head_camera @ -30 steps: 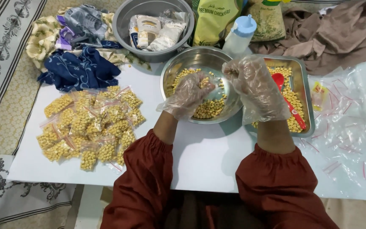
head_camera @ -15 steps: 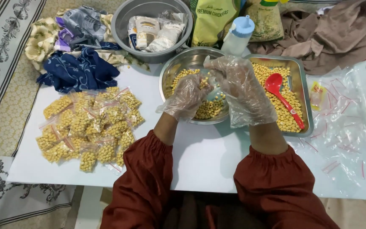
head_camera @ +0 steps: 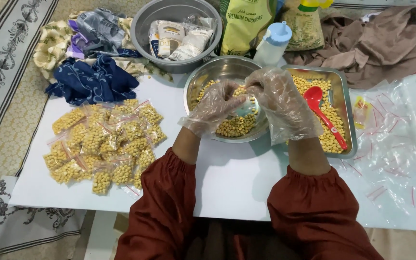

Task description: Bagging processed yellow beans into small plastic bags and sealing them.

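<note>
Both my hands wear clear plastic gloves and meet above a round steel bowl (head_camera: 194,89) holding yellow chickpeas (head_camera: 234,126). My left hand (head_camera: 214,106) and my right hand (head_camera: 282,103) pinch their fingertips together at one spot. Between them is what looks like a small clear bag, hard to tell apart from the gloves. A rectangular steel tray (head_camera: 346,103) with more chickpeas and a red spoon (head_camera: 319,111) lies just right of my right hand.
A pile of small filled chickpea bags (head_camera: 103,142) lies at the left of the white table (head_camera: 232,183). Empty clear bags (head_camera: 393,161) are spread at the right. At the back are a grey bowl (head_camera: 143,29) with packets, a squeeze bottle (head_camera: 273,42), a green pouch (head_camera: 245,24) and cloths (head_camera: 92,79).
My right hand has come down and leftward from beside the tray to meet my left hand over the bowl. The fingertips now pinch together.
</note>
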